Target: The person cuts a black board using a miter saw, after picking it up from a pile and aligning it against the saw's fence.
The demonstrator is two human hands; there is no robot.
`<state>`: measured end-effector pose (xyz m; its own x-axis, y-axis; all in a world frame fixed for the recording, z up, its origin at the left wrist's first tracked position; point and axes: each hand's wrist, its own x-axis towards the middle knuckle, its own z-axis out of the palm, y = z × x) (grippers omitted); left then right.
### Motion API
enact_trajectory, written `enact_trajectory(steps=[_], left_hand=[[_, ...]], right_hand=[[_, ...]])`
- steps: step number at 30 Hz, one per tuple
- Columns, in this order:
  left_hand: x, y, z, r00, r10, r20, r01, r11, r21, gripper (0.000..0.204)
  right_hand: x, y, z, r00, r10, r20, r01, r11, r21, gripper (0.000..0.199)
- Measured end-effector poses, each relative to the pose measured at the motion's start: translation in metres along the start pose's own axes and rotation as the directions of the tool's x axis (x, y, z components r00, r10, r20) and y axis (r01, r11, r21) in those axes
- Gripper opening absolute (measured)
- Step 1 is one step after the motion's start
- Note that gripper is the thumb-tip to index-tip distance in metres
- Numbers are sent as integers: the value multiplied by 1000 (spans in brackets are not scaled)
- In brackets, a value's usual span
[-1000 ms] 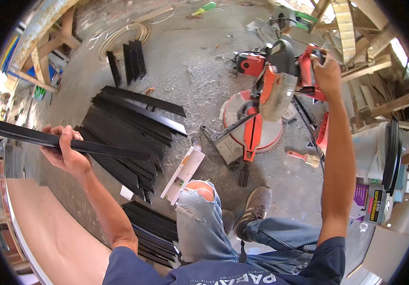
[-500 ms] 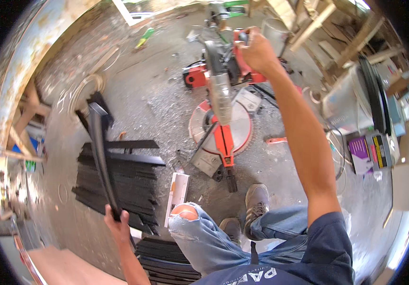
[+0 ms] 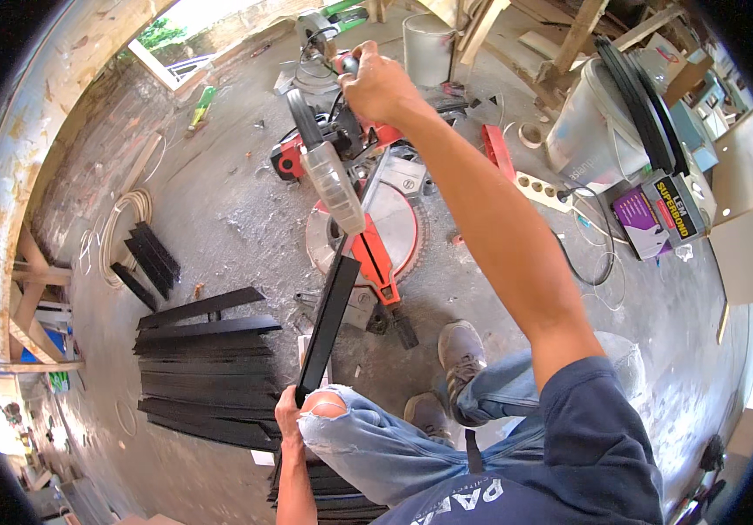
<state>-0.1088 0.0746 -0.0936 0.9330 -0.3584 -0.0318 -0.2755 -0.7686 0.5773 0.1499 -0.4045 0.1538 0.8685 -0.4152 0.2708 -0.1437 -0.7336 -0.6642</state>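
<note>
My left hand (image 3: 289, 418) is closed around the near end of a long black strip (image 3: 331, 319), beside my bent knee in torn jeans. The strip slants away from me, its far end at the round bed of a red and grey miter saw (image 3: 383, 267) on the floor. My right arm reaches over the saw. My right hand (image 3: 381, 85) is wrapped around a dark handle (image 3: 350, 65) at the saw's far upper side; the palm hides most of it. A clear blade guard (image 3: 333, 185) hangs above the bed.
Black strips (image 3: 206, 372) lie stacked at left, with short black pieces (image 3: 153, 258) and coiled cable (image 3: 127, 214) beyond. A white bucket (image 3: 599, 131), power strip (image 3: 541, 191) and purple-black box (image 3: 656, 214) stand right. Wood lumber (image 3: 582, 35) leans at the back.
My left hand has brought the black strip rightward from above the stack to the saw bed. My right hand stays on the handle while the view has shifted.
</note>
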Motion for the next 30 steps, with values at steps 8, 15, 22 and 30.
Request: enact_trajectory(steps=[8, 15, 22, 30], left_hand=[[53, 23, 49, 998, -55, -42, 60, 991, 117, 48], [68, 20, 55, 989, -138, 49, 125, 969, 215, 58], [78, 33, 51, 996, -80, -38, 84, 987, 136, 61], [192, 97, 31, 971, -239, -5, 239, 970, 44, 79]], right_hand=[[-22, -3, -7, 999, 34, -11, -34, 999, 42, 52], [-42, 6, -7, 996, -21, -87, 31, 993, 110, 48], [-87, 12, -9, 984, -65, -168, 94, 982, 167, 45], [-111, 16, -11, 985, -35, -170, 77, 965, 249, 50]])
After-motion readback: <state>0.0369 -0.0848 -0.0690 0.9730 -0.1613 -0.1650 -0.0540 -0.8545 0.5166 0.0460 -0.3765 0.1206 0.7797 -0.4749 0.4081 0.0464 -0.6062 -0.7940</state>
